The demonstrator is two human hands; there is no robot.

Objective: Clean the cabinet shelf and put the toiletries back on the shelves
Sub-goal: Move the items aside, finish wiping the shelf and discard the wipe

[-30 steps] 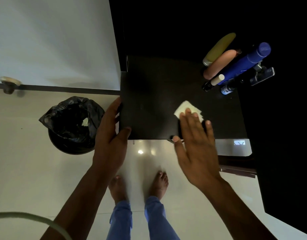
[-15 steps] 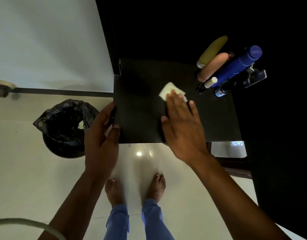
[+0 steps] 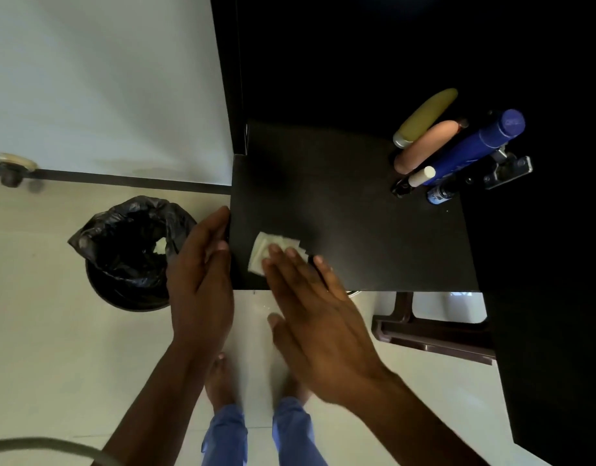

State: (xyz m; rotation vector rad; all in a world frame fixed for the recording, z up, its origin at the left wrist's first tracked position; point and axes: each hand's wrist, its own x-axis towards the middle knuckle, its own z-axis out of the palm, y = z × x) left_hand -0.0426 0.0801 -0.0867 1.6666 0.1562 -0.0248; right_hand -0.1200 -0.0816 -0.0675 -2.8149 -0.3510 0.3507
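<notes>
A dark cabinet shelf (image 3: 357,223) fills the middle of the view. My right hand (image 3: 316,311) lies flat with straight fingers pressing a white folded tissue (image 3: 266,247) onto the shelf near its front left corner. My left hand (image 3: 202,280) rests against the shelf's left front edge, thumb on the top surface. Several toiletries stand at the shelf's back right: a yellow-green tube (image 3: 424,117), a peach tube (image 3: 424,146), a blue bottle (image 3: 478,146), a small white-capped stick (image 3: 422,175) and a small blue-capped bottle (image 3: 439,194).
A bin lined with a black bag (image 3: 128,253) stands on the pale floor left of the cabinet. A white wall (image 3: 104,79) and a door stopper (image 3: 12,168) are at the left. A brown stool (image 3: 431,334) sits below the shelf at right. My bare feet (image 3: 222,381) are below.
My right hand has slid the tissue from the shelf's middle back to the front left corner. My left hand has stayed at the shelf's left edge.
</notes>
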